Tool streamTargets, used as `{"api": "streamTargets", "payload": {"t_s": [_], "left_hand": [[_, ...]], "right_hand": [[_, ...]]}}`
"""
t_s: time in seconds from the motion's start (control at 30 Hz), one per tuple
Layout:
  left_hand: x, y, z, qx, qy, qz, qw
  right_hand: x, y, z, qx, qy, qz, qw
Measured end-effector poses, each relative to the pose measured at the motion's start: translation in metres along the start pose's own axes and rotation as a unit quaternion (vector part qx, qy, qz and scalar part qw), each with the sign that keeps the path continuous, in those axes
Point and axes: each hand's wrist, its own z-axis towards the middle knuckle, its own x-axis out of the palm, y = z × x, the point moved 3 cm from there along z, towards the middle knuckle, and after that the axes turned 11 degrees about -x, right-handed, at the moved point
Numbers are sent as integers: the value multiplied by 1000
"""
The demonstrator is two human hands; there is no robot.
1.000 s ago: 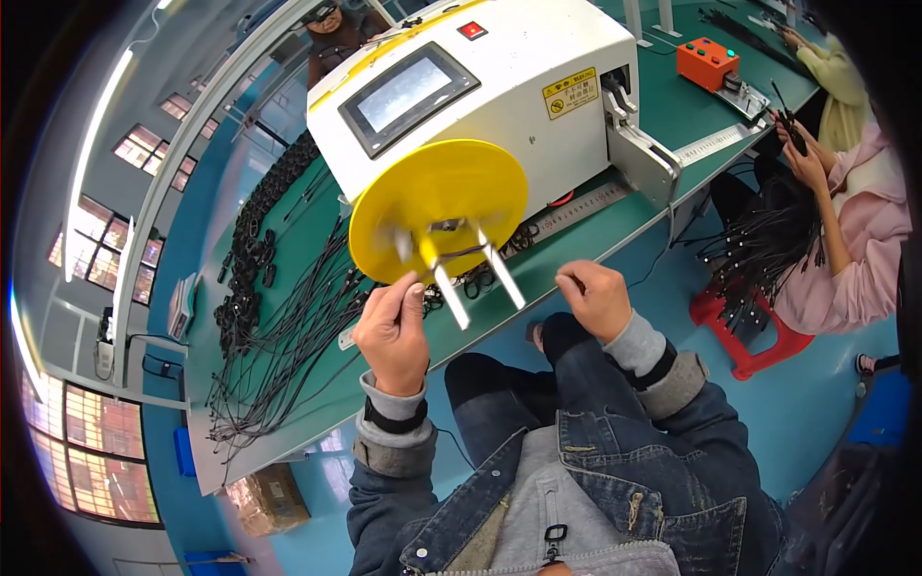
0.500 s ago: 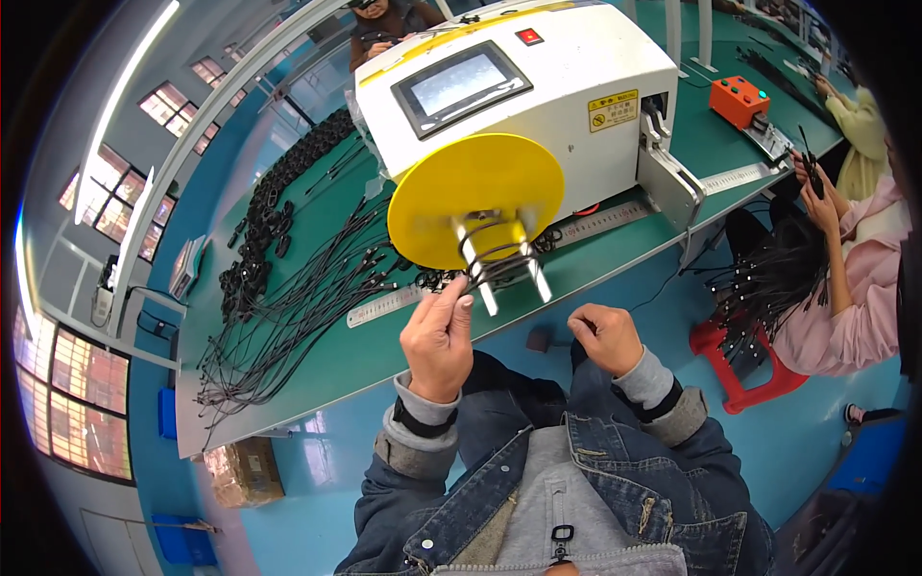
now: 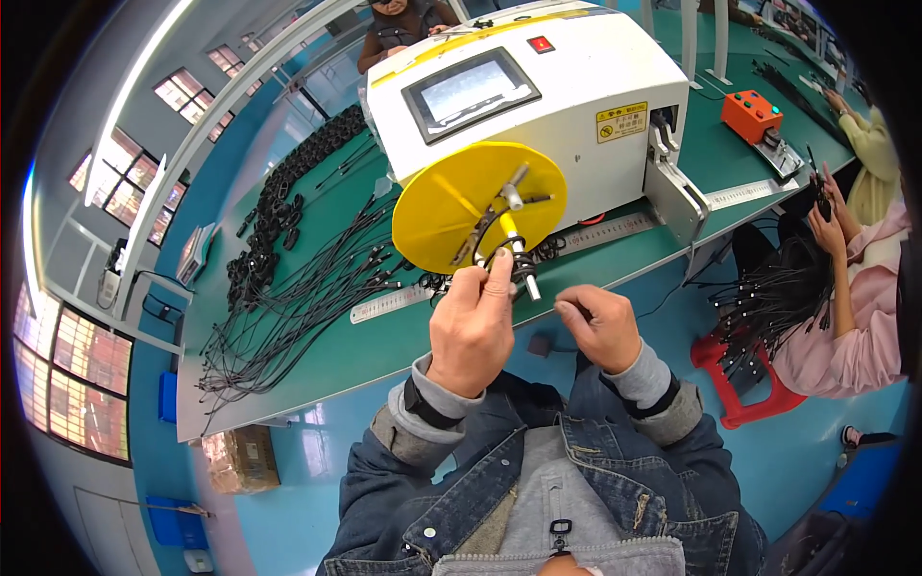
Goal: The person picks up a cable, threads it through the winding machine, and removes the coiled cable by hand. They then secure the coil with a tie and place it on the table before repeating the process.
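A worker's left hand (image 3: 471, 331) reaches up to the yellow winding disc (image 3: 451, 206) on a white machine (image 3: 538, 96), its grip closed on a black cable (image 3: 499, 261) coiled around the disc's metal pegs (image 3: 514, 206); the right hand (image 3: 600, 326) hangs just beside it below the desk edge, fingers curled as if pinching the cable's loose end, though the strand there is too thin to make out. The coil sits on the pegs, not yet lifted clear; judging by the spread of loose black cables (image 3: 288, 307) lying across the green desk (image 3: 384, 346) and the row of finished black bundles (image 3: 288, 202) further back, part of the batch looks wound and much remains. A steel ruler (image 3: 403, 302) lies along the desk's near edge; an orange box (image 3: 754, 115) stands at the far right. A seated person in pink (image 3: 864, 317) handles more cables by a red stool (image 3: 735, 384); the floor is blue, with tall windows (image 3: 115, 163) to the left.
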Motion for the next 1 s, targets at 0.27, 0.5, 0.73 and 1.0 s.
{"api": "streamTargets", "payload": {"t_s": [0.27,0.5,0.73,1.0], "left_hand": [[-3,-23,-1,-80,116,79,987],[-17,0,-3,-56,105,101,988],[-24,6,-4,-70,118,39,990],[-20,11,-10,-88,176,-21,980]], "right_hand": [[-1,2,26,-21,-13,9,1000],[19,-7,38,-31,33,145,988],[43,-4,37,7,23,346,938],[49,37,15,-61,-60,5,996]]}}
